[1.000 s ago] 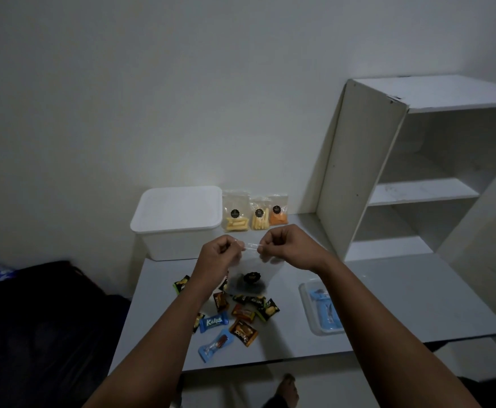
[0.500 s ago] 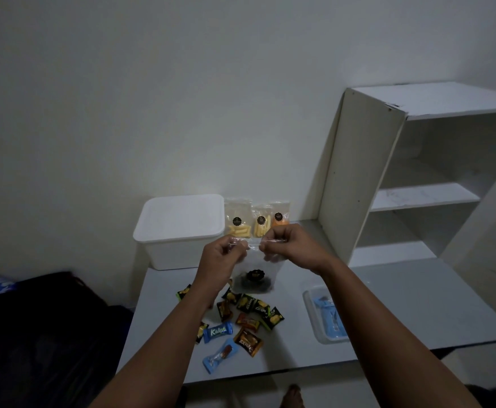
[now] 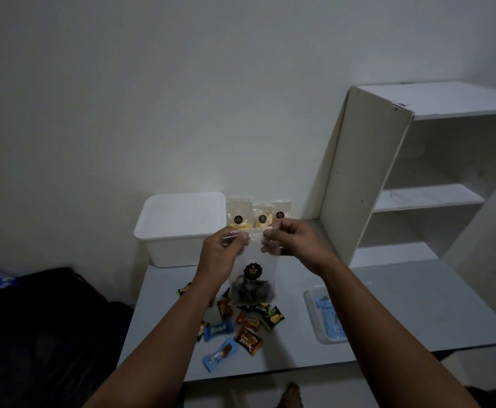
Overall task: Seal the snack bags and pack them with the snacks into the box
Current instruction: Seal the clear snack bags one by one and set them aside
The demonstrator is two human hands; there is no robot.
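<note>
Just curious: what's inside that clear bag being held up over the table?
Inside the clear bag, dark snack pieces sit heaped at the bottom. A black round sticker covers part of the front, and the dim light hides what the pieces are.

Two bare hands hold a clear snack bag up over a snack-strewn grey table.

The left hand (image 3: pixel 221 248) and right hand (image 3: pixel 288 240) pinch the top edge of a clear plastic bag with a round black label and dark contents (image 3: pixel 252 285), which hangs between them above the flat grey table (image 3: pixel 402 307). Small wrapped candies in blue, orange and green (image 3: pixel 240 328) lie scattered beneath it. A white lidded plastic box (image 3: pixel 179 228) stands at the wall, with three clear bags of yellow and orange snacks (image 3: pixel 257 214) upright just beside it. A clear shallow tray holding blue packets (image 3: pixel 326 316) lies to the right, near a white open shelf unit (image 3: pixel 417 178).
</note>
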